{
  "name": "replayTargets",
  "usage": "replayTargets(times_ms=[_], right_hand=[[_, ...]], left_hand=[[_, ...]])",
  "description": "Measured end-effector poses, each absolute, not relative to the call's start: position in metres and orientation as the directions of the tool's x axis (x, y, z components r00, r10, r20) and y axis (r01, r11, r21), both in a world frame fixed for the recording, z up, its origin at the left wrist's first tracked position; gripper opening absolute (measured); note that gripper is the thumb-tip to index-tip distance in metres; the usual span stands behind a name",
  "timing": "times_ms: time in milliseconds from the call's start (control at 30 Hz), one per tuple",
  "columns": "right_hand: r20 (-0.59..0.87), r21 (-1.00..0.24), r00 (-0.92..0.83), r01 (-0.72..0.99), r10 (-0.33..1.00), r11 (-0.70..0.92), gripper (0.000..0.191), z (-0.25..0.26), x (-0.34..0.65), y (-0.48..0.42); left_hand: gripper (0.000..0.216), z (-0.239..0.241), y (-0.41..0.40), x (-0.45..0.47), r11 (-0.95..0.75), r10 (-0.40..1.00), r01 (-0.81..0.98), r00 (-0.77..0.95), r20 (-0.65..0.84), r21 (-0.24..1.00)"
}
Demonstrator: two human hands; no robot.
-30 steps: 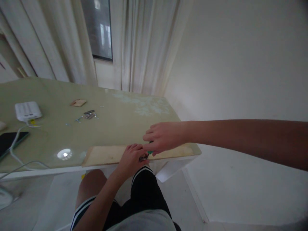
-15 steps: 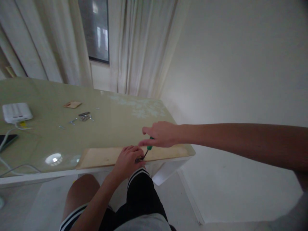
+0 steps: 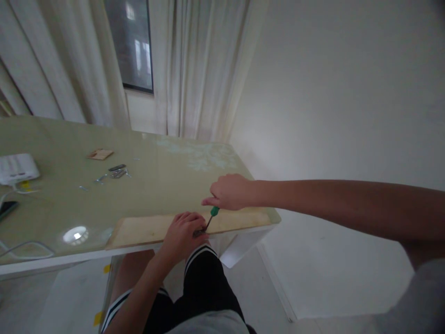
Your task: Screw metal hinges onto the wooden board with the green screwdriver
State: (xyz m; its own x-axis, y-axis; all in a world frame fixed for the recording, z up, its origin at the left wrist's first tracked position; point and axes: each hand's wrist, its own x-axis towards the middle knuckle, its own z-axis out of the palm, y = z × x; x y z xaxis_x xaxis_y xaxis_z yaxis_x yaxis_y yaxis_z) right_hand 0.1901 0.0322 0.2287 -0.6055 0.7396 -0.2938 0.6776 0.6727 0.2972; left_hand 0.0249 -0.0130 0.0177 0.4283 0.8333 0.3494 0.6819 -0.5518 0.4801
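A long wooden board (image 3: 149, 229) lies along the near edge of the green-topped table (image 3: 156, 185). My left hand (image 3: 182, 234) rests on the board with its fingers curled over a small dark metal piece (image 3: 199, 232). My right hand (image 3: 229, 192) is closed round the green handle of a screwdriver (image 3: 212, 214). The screwdriver slants down to the left, its tip at the metal piece beside my left fingers. My right arm reaches in from the right edge of the view.
Small metal parts (image 3: 116, 170) and a little wooden piece (image 3: 100, 154) lie further back on the table. A white box (image 3: 15, 168), a phone (image 3: 7, 208) and a cable (image 3: 21, 248) are at the far left. Curtains and a window stand behind.
My right hand has lifted and closed tighter on the screwdriver, which now stands steeper with more of its shaft showing. The view has drifted to the right. My left hand stays on the board.
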Motion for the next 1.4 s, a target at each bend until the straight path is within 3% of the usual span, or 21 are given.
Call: replayTargets(times_ms=[67,167,200,233,267,367,433,500,567,633,667,800,867,933,1067,1133,1267,1333,1400], right_hand=[[-0.322,0.309,-0.715,0.540,0.620,0.783,0.049,0.229,0.192,0.032],[-0.380,0.202,-0.916,0.055,0.130,0.978,0.033,0.227,0.196,0.029],[-0.377,0.175,-0.925,-0.028,0.041,0.984,0.033,0.226,0.197,0.029],[-0.356,0.178,-0.932,-0.007,0.058,0.984,0.035,0.225,0.198,0.029],[-0.315,0.205,-0.933,0.115,0.177,0.972,0.041,0.224,0.199,0.029],[-0.224,0.251,-0.729,0.598,0.647,0.761,0.058,0.223,0.201,0.034],[-0.238,0.262,-0.621,0.699,0.747,0.665,0.056,0.225,0.203,0.036],[-0.269,0.250,-0.718,0.592,0.642,0.766,0.046,0.226,0.206,0.037],[-0.279,0.200,-0.888,0.318,0.365,0.927,0.036,0.227,0.209,0.037],[-0.255,0.118,-0.959,0.092,0.120,0.989,0.030,0.225,0.210,0.036],[-0.231,0.082,-0.967,0.093,0.109,0.992,0.031,0.223,0.209,0.036],[-0.159,0.043,-0.799,0.582,0.580,0.812,0.054,0.217,0.203,0.036],[-0.146,0.081,-0.696,0.700,0.703,0.710,0.058,0.217,0.201,0.037],[-0.155,0.088,-0.738,0.652,0.657,0.753,0.047,0.220,0.201,0.038],[-0.185,0.037,-0.942,0.277,0.279,0.960,0.025,0.227,0.206,0.036],[-0.183,0.066,-0.930,0.311,0.318,0.948,0.029,0.228,0.207,0.035],[-0.176,0.166,-0.750,0.616,0.638,0.770,0.053,0.225,0.207,0.034],[-0.183,0.135,-0.785,0.577,0.592,0.806,0.043,0.224,0.208,0.035],[-0.172,0.066,-0.882,0.435,0.440,0.898,0.029,0.224,0.211,0.036]], left_hand=[[0.012,0.016,-0.013,0.025,-0.557,0.829,0.681,0.422,0.368,0.476],[0.014,0.013,-0.012,0.025,-0.563,0.821,0.692,0.405,0.403,0.451],[0.014,0.012,-0.012,0.025,-0.563,0.819,0.695,0.401,0.409,0.447],[0.014,0.012,-0.012,0.025,-0.563,0.819,0.695,0.399,0.413,0.447],[0.014,0.013,-0.012,0.025,-0.566,0.818,0.693,0.400,0.414,0.447],[0.014,0.013,-0.015,0.025,-0.577,0.810,0.684,0.406,0.424,0.447],[0.016,0.012,-0.019,0.026,-0.580,0.804,0.686,0.396,0.443,0.439],[0.018,0.010,-0.022,0.027,-0.574,0.802,0.701,0.375,0.466,0.423],[0.018,0.007,-0.024,0.028,-0.563,0.800,0.721,0.354,0.484,0.404],[0.016,0.005,-0.025,0.028,-0.558,0.796,0.735,0.343,0.499,0.386],[0.015,0.004,-0.024,0.027,-0.560,0.792,0.738,0.343,0.506,0.377],[0.013,0.003,-0.024,0.024,-0.590,0.767,0.719,0.356,0.534,0.368],[0.009,0.003,-0.026,0.023,-0.608,0.747,0.707,0.354,0.563,0.361],[0.010,0.001,-0.028,0.024,-0.613,0.724,0.714,0.336,0.602,0.338],[0.017,-0.002,-0.033,0.025,-0.590,0.709,0.746,0.296,0.640,0.309],[0.019,-0.003,-0.034,0.023,-0.595,0.706,0.744,0.303,0.640,0.304],[0.016,-0.006,-0.037,0.013,-0.591,0.712,0.751,0.314,0.628,0.294],[0.015,-0.008,-0.039,0.008,-0.570,0.726,0.765,0.299,0.619,0.300],[0.015,-0.008,-0.040,0.005,-0.561,0.740,0.765,0.291,0.607,0.316]])
